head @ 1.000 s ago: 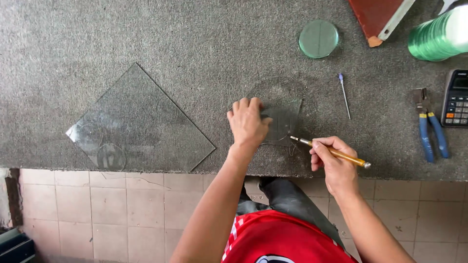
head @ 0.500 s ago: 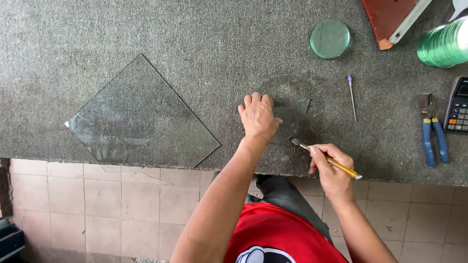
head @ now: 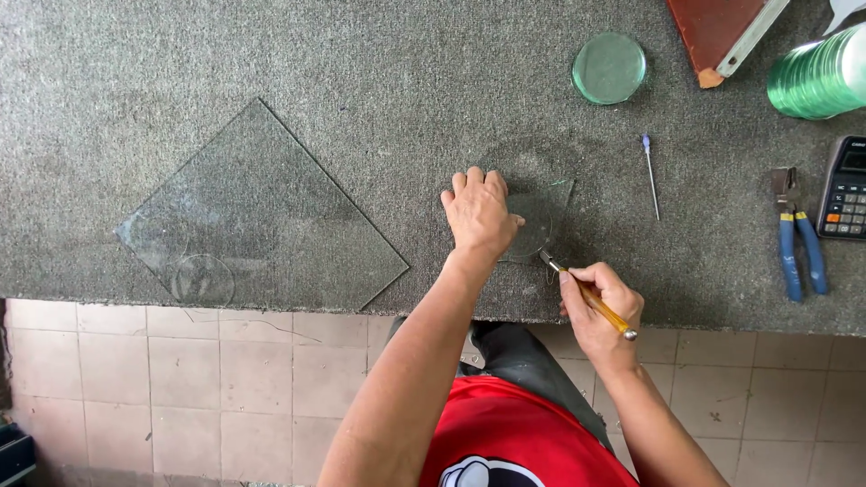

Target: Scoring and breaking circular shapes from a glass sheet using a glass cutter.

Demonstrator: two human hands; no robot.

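- A workbench (head: 271, 63) covered in grey carpet carried everything.
- A large clear glass sheet (head: 262, 216) lay at its left, turned like a diamond.
- A small glass piece (head: 541, 212) lay near the front edge.
- A round green-tinted glass disc (head: 609, 68) sat further back.
- A thin scribe (head: 650, 176), blue-handled pliers (head: 798, 234) and a calculator (head: 845, 189) lay to the right.

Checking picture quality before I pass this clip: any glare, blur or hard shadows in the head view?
Head view: even, soft light, sharp throughout; no hard shadows under the left hand or right hand; the large glass sheet shows only faint reflections, so its edges read clearly; the small glass piece is harder to make out against the grey mat.
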